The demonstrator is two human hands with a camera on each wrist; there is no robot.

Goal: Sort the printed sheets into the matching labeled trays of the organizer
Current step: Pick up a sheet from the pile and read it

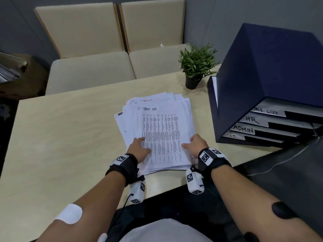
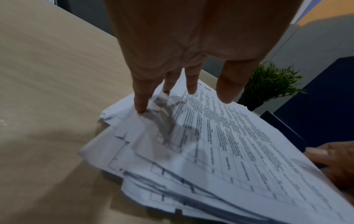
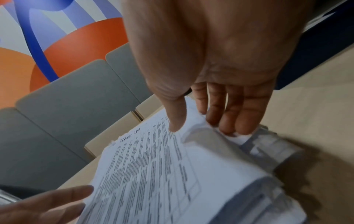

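A thick, messy pile of white printed paper sheets (image 1: 157, 133) lies in the middle of the pale wooden surface (image 1: 61, 137), close to the person so both hands can reach it. The top sheet (image 1: 162, 135) has "TASK LIST" written by hand above a table of small print, so I think it belongs in the tray with the same words. The left hand (image 1: 139, 147) lies on the left side of the pile with straight, spread fingers (image 2: 141, 103); it looks like it holds the pile down so the other sheets do not slide. The right hand (image 1: 195, 144) is at the right edge of the pile. Its thumb (image 3: 176, 119) sits on top of the sheet and its fingers (image 3: 228, 115) reach along the edge, which curls up a little there, so it seems to be starting to pinch the top sheets to lift them. To the right, well apart from the pile, stands the dark blue organizer (image 1: 271, 81) with four stacked trays. Its white labels face the person so they are easy to read: TASK LIST (image 1: 266, 111) on top, then HR (image 1: 252, 119), ADMIN (image 1: 243, 129) and IT (image 1: 232, 136). A small green plant in a black pot (image 1: 196, 67) stands behind the pile, next to the organizer, out of the way. Two beige cushioned chairs (image 1: 108, 41) wait on the far side.
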